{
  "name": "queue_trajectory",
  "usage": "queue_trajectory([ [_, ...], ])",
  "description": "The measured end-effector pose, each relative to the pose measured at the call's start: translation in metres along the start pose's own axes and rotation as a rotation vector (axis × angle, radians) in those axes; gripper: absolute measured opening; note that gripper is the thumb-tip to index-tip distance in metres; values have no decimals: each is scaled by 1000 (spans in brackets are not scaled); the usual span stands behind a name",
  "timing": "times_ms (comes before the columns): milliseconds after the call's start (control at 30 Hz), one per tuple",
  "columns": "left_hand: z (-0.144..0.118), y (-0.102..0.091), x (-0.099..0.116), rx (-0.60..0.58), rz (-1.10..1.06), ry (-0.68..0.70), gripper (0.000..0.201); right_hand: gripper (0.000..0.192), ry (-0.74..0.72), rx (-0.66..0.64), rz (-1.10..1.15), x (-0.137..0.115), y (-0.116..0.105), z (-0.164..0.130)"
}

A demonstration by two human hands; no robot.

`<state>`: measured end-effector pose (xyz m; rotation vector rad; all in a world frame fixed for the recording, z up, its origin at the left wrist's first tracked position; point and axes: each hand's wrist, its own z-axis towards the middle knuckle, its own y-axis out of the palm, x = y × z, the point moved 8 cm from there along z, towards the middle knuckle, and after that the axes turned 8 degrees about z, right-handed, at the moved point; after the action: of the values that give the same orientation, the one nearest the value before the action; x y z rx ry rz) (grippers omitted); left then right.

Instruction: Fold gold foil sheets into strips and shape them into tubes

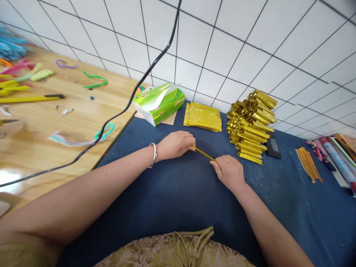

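Stretched between both hands is a narrow gold foil paper strip [204,153], seen edge-on. My left hand [177,144], with a silver bangle at the wrist, pinches its left end. Closed on the right end are the fingers of my right hand [229,171]. Just beyond my hands lies a flat stack of gold foil paper sheets [204,116]. To the right of it, a large pile of folded gold paper pieces [250,128] rises against the tiled wall.
A green tissue pack [160,103] stands at the back left. A black cable [130,100] hangs across the view. Beside the pile is a dark phone [273,145]; farther right are orange-brown strips [309,164] and books [338,159]. Craft scraps [96,80] litter the wooden table [75,115].
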<state>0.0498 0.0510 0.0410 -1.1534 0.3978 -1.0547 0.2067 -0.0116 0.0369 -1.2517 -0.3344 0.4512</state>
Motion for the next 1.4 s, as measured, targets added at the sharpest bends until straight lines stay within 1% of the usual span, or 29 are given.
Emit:
queue_trajectory([
  [100, 0, 2, -1, -20, -6, 7, 21, 33, -32, -34, -17, -4, 2, 1],
  [233, 0, 3, -1, -55, -21, 14, 21, 31, -71, -80, 10, -8, 6, 1],
  [433, 1, 5, -3, -86, -26, 3, 21, 30, -107, -85, 72, -13, 9, 1],
  [600, 1, 10, -5, -132, -30, 0, 22, 30, -111, -99, 54, -13, 10, 0],
  [700, 1, 10, -1, -128, -13, 26, 22, 30, -103, -108, 35, -11, 11, 0],
  [867, 1, 15, 13, -116, 22, 88, 25, 30, -108, -91, 43, -9, 11, 1],
  [1033, 2, 12, 22, -92, 75, 60, 23, 30, -112, -85, 43, -9, 11, 1],
  [1200, 3, 7, 25, -78, 123, 31, 23, 30, -106, -79, 52, -8, 12, 1],
  [1400, 3, 16, 24, -105, 119, 49, 24, 30, -96, -64, 46, -6, 11, 1],
])
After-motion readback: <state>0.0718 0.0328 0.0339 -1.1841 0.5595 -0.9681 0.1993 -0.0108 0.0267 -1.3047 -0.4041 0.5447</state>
